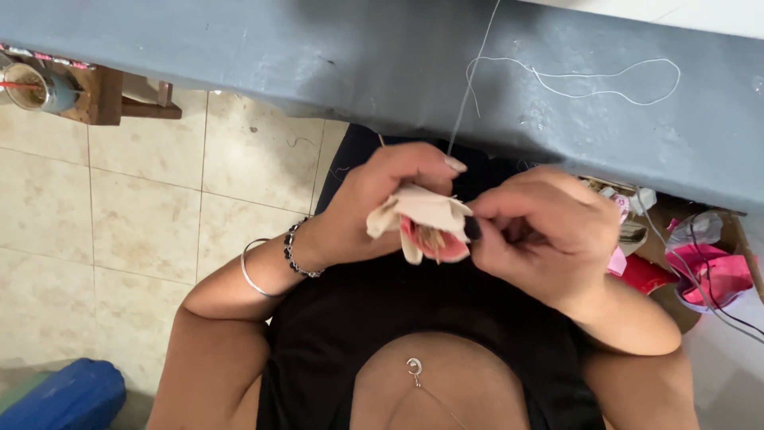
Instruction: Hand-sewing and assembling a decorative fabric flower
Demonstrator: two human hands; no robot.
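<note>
My left hand [374, 203] grips a small bundle of cream and pink fabric [426, 223] in front of my chest, thumb on top. My right hand [541, 231] pinches the right edge of the same fabric piece with fingertips closed; any needle between them is too small to see. A thin grey thread [465, 95] runs up from the fabric across the grey table edge. A bead bracelet and a metal bangle sit on my left wrist.
A grey table top [318, 56] spans the upper view with a loose loop of white thread [589, 80] on it. Tiled floor lies at left, a wooden stand with a jar [40, 87] upper left, a blue object [64, 394] lower left, pink scraps [708, 275] at right.
</note>
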